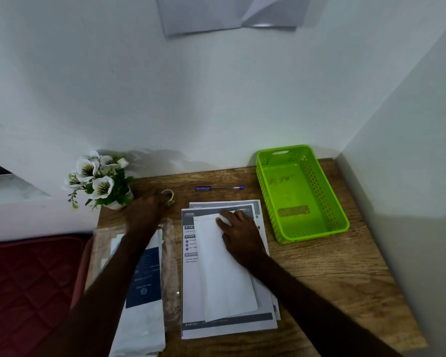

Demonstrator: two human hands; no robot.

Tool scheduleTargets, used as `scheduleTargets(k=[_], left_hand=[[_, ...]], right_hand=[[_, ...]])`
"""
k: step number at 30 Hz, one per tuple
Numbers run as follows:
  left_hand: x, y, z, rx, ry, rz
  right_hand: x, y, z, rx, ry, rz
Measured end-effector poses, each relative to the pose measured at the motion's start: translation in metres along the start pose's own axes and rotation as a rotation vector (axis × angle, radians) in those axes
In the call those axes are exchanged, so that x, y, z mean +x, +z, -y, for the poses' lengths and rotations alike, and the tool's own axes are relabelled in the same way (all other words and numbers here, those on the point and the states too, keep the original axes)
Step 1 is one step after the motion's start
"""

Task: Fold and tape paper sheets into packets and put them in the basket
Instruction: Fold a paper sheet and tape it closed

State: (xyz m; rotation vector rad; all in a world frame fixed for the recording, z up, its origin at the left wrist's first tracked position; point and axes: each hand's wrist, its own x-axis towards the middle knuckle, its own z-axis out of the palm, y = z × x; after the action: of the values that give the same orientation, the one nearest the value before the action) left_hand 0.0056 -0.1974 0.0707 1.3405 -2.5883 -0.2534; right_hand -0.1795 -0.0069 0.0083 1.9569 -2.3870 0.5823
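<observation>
Your wooden counter (319,266) sits in a corner with white walls, and a red bed (31,279) is beside it on your left. The green basket (268,173) stands at the back right of the counter, and it has nothing in it, so no packet is done yet. A pile of printed sheets (191,300) lies in the middle, and on top of it is the folded white paper (224,274). The folding looks done or close to it, but you have not taped it. Left of the pile lies a plastic bag (142,320) with a blue patch. At the back left is a pot of white flowers (98,181). Your right hand (238,233) lies flat on the top end of the folded paper, fingers straight, pressing it down so it stays folded. Your left hand (150,210) reaches to the roll of tape (168,195) near the flowers and touches it, but it is blurry, so I cannot tell if your grip has closed on the roll. A blue pen (219,188) lies at the back, apart from both hands. You must tape this one, drop it in the basket, then do the other sheets.
</observation>
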Motion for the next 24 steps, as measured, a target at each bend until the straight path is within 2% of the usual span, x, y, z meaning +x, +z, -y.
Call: scheduleTargets(k=[3, 6, 9, 12, 14, 17, 24], left_hand=[[-0.009, 0.001, -0.007, -0.132, -0.119, -0.042], [-0.018, 0.011, -0.008, -0.452, -0.216, -0.094], [-0.032, 0.015, -0.017, -0.827, -0.177, -0.01], [-0.047, -0.002, -0.041, -1.057, -0.289, 0.128], [-0.056, -0.012, -0.052, -1.122, -0.313, 0.177], [-0.062, -0.02, -0.061, -1.178, -0.332, 0.208], [-0.067, -0.016, -0.065, -1.174, -0.364, 0.191]], right_hand=[[0.001, -0.001, 0.0, 0.0, -0.011, -0.027], [0.006, -0.003, 0.001, 0.012, -0.006, -0.048], [0.011, -0.011, 0.009, 0.109, 0.049, -0.1], [0.017, -0.026, 0.027, 0.356, 0.167, -0.127], [0.021, -0.037, 0.037, 0.582, 0.257, -0.118], [0.023, -0.051, 0.049, 0.817, 0.283, -0.154], [0.023, -0.063, 0.054, 0.988, 0.328, -0.141]])
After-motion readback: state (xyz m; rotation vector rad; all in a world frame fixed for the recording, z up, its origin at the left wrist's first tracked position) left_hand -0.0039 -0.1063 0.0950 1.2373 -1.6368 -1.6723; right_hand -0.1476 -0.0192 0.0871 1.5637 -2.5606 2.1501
